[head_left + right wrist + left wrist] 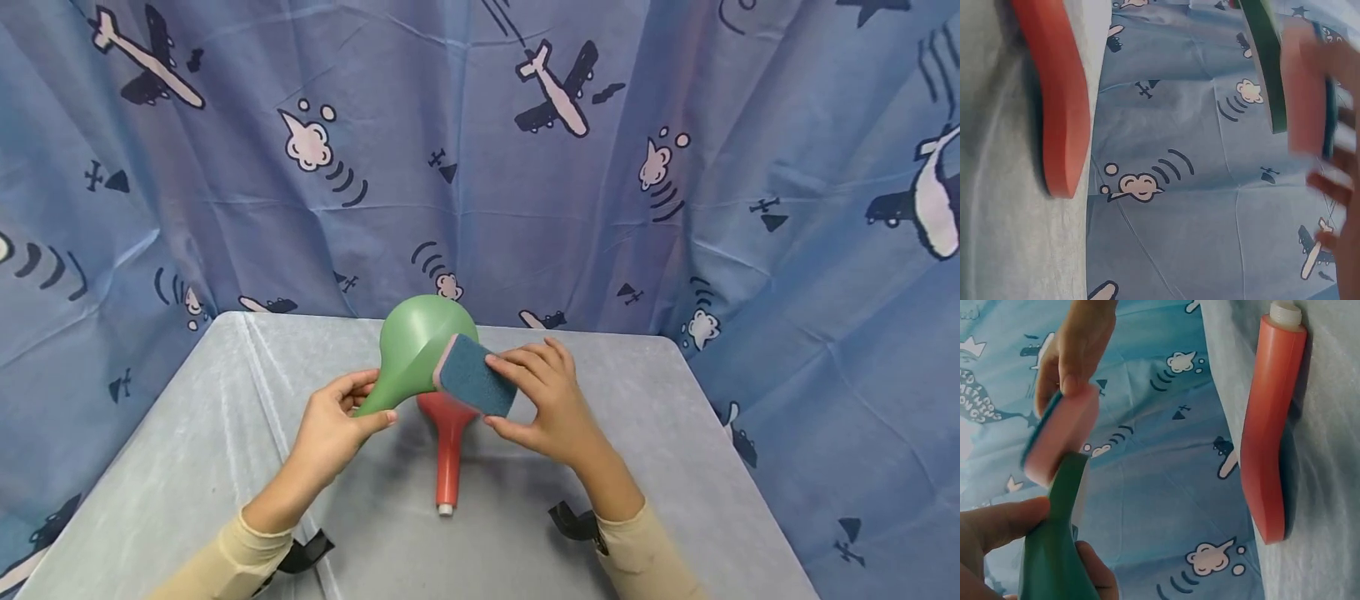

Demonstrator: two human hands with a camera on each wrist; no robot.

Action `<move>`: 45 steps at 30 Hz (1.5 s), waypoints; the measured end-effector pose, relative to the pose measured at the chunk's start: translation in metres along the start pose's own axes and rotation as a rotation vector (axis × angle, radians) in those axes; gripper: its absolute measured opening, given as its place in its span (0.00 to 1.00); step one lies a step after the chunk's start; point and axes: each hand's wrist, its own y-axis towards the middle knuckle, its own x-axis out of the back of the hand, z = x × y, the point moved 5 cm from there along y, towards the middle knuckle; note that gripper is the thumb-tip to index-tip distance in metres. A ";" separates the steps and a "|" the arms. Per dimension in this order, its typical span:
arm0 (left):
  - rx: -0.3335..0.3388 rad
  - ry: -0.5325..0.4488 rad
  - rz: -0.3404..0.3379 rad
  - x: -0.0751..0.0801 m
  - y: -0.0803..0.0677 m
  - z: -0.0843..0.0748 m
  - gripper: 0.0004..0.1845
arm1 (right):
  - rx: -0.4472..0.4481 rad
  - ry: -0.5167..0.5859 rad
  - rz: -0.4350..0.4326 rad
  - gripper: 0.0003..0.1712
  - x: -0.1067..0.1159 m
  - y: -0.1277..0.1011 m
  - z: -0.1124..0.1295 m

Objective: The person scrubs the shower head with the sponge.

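Note:
My left hand (pixel 333 429) grips the narrow handle of a green paddle-shaped plastic thing (pixel 420 337), its round head raised above the table. Between the fingers and thumb of my right hand (pixel 551 408) is a dish sponge (pixel 476 379) with a blue scouring side and a pink side. The pink side (pixel 1063 440) faces the green head and appears to touch it at its right edge. A similar red paddle-shaped thing (pixel 447 458) lies on the table behind, white tip towards me. Its head is mostly hidden by the green one and the sponge.
A light grey cloth covers the table (pixel 600 375), with a long crease on the left. Blue curtains (pixel 480 183) printed with airplanes hang around its back and sides. Black straps (pixel 303 552) hang at both wrists.

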 end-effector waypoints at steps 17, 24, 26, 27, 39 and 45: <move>0.026 0.015 0.031 0.001 -0.011 0.004 0.35 | -0.037 -0.128 0.016 0.43 0.001 -0.003 0.027; -0.006 0.024 0.035 0.001 -0.006 -0.007 0.34 | -0.105 -0.095 -0.075 0.42 0.007 0.007 0.017; 0.000 0.024 0.037 -0.001 -0.006 -0.006 0.34 | 0.005 -0.077 -0.019 0.42 0.002 0.009 0.028; 0.003 0.023 0.040 -0.002 -0.006 -0.005 0.34 | 0.057 -0.070 0.009 0.42 0.000 0.009 0.034; -0.046 0.043 0.023 -0.004 -0.011 -0.007 0.33 | -0.150 -0.090 -0.150 0.40 0.009 0.004 0.013; -0.068 0.076 -0.013 -0.001 -0.012 -0.009 0.33 | 0.137 -0.097 -0.062 0.41 -0.008 0.007 0.044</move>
